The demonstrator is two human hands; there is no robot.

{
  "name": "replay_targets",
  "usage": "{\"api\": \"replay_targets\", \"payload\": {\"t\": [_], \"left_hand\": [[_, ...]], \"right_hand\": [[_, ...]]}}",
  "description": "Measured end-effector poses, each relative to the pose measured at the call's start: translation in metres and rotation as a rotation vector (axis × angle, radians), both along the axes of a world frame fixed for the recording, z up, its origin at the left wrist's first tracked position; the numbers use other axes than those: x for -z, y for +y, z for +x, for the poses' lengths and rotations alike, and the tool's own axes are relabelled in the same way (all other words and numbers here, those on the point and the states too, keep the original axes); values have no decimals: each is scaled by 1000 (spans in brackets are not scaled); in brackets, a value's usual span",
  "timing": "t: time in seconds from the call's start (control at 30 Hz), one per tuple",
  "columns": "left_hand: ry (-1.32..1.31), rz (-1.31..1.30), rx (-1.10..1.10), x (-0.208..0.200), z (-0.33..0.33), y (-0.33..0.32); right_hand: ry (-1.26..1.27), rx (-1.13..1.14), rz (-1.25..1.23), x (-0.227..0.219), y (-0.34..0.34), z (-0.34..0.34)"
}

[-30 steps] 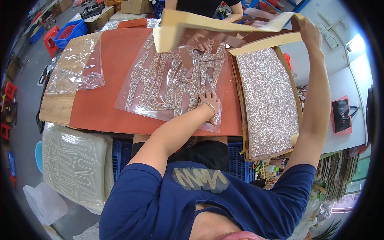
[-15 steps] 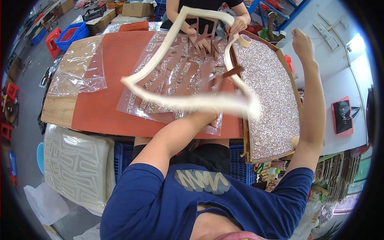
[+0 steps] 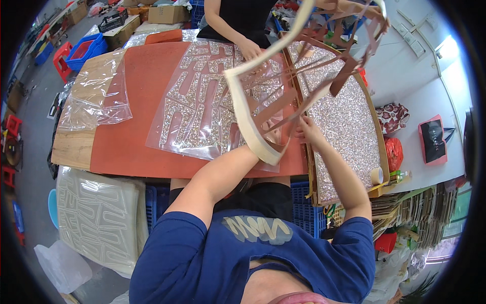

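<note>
A clear plastic sheet (image 3: 174, 139) with glittery strip-shaped patches lies on the reddish-brown table mat. Above its right part hangs a cream-edged stencil frame (image 3: 243, 109) with brown cut-out strips, tilted and partly blurred. My left hand (image 3: 274, 134) is low at the sheet's near right side, behind the stencil, its fingers mostly hidden. My right hand (image 3: 309, 130) is beside it, fingers curled near the stencil's strips, at the edge of the glitter tray; what it pinches, if anything, is too small to name. Across the table, a co-worker's hand (image 3: 249, 49) rests at the sheet's far edge.
A shallow tray of glitter (image 3: 344, 126) stands at the right, with a tape roll (image 3: 376, 176) on its near corner. Clear film (image 3: 101, 96) covers the wooden table end at left. Stacked patterned plastic sheets (image 3: 93, 213) sit near left. The co-worker's other arm reaches to the stencil's far right.
The stencil has swung up and to the right, uncovering more of the glittery sheet. My right hand has come down from high at the right to beside my left hand.
</note>
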State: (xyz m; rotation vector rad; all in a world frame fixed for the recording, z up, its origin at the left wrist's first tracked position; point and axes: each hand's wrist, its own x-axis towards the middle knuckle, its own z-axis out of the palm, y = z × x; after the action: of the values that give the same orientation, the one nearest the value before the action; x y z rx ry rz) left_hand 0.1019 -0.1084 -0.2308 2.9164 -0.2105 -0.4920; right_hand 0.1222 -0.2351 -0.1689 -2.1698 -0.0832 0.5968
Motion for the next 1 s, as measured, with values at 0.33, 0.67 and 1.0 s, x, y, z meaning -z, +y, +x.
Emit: {"api": "replay_targets", "payload": {"t": [0.33, 0.67, 1.0], "left_hand": [[-17, -9, 8, -14, -68, 36], [82, -11, -11, -29, -54, 8], [-44, -14, -113, -14, -47, 19]], "right_hand": [[-44, 291, 1005, -18, -127, 0], [-628, 618, -602, -57, -498, 108], [-989, -586, -215, 21, -49, -121]]}}
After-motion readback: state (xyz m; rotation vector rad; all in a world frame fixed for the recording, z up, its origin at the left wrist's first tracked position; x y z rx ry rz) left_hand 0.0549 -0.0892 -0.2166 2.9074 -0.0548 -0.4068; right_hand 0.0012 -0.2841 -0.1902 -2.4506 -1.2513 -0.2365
